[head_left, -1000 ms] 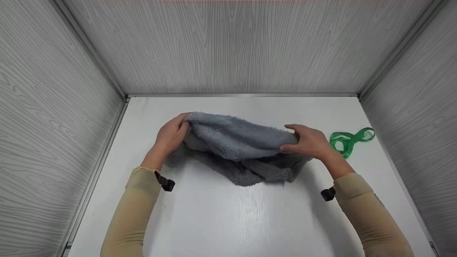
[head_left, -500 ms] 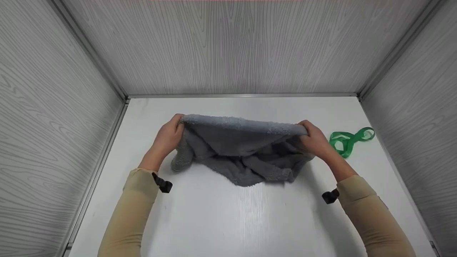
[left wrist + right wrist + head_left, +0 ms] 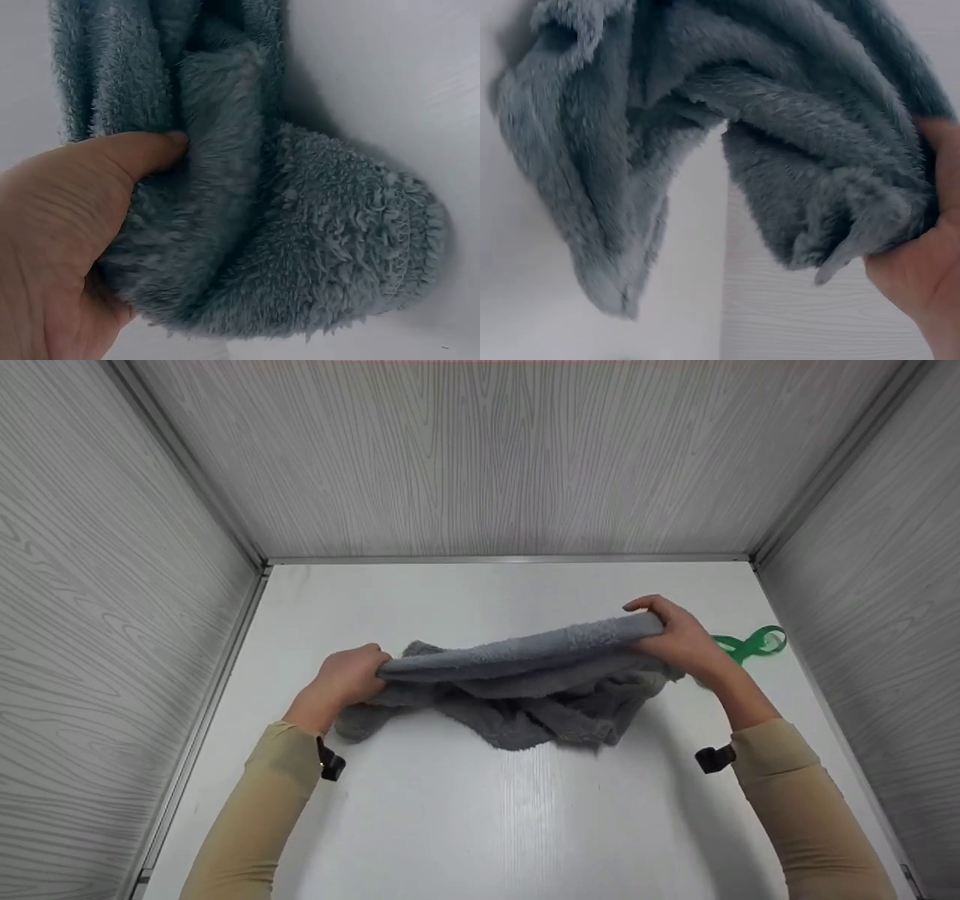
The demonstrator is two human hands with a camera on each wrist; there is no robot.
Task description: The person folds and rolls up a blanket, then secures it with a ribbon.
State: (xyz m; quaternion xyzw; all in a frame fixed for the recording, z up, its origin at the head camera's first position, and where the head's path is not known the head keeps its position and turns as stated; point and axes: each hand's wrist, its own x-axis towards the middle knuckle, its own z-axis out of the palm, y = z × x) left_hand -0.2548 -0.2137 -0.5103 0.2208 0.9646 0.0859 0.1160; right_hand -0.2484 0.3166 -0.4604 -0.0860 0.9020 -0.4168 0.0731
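A fluffy grey towel [image 3: 517,660] stretches between both hands, its upper edge pulled into a long fold that slants up to the right. My left hand [image 3: 350,675] grips the left end; in the left wrist view the thumb presses on the pile, beside a stitched corner of the towel [image 3: 337,225]. At the higher right end, my right hand [image 3: 679,639] holds the fold between thumb and fingers, one finger reaching past the edge. Loose folds hang below, and the right wrist view shows a drooping corner of the towel [image 3: 600,225].
A green ribbon [image 3: 750,646] lies looped on the white table [image 3: 480,825] at the right, partly hidden behind the right hand. Wood-grained grey panels [image 3: 480,457] enclose the back and both sides.
The right hand, looser on the towel at first, took hold of its edge and moved up and right. My left hand lowered toward me, so the upper fold now slants.
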